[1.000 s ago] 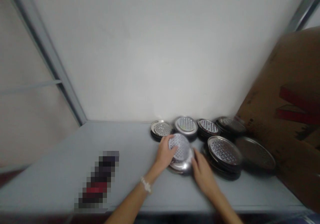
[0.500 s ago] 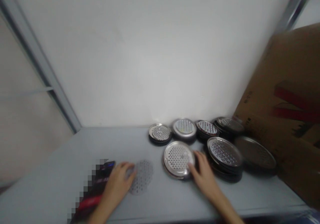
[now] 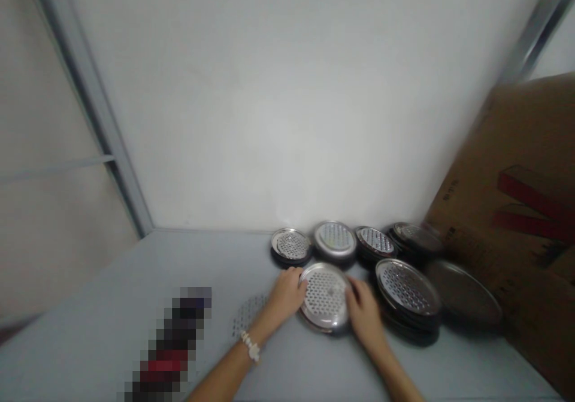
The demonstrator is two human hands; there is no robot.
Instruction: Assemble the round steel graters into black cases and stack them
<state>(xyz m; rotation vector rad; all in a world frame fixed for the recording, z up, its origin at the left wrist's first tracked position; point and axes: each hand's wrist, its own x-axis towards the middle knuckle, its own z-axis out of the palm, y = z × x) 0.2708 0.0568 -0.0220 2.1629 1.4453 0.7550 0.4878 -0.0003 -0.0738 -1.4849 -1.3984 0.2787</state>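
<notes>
Strainer plate (image 3: 324,297), a round steel piece with many small holes, is between the two hands, at the front of the group of plates. It seems a little tilted. Behind everything stands a white wall (image 3: 278,108), and at the right a cardboard box (image 3: 507,168) with red marks stands at the end of the grey surface (image 3: 90,330). On this surface is a back row of stacks (image 3: 335,240) of similar plates. A larger stack (image 3: 406,288) lies very near the held plate on its right side, and a plain dark dish (image 3: 462,294) lies beside that stack. Left of the hands are a blurred object (image 3: 173,342), too unclear to name, and a thin holed disc (image 3: 247,315) lying flat near the wrist.

The left hand (image 3: 287,297) and the right hand (image 3: 363,315) are both half open, with curved fingers against the rim from opposite sides. I cannot tell how firm this hold is, or if the plate touches the surface. A bead bracelet (image 3: 250,346) is on the left wrist.

The step in hand appears to be handling this one plate by its rim. The next move calls for a sure hold on both sides and care near the right stack.
</notes>
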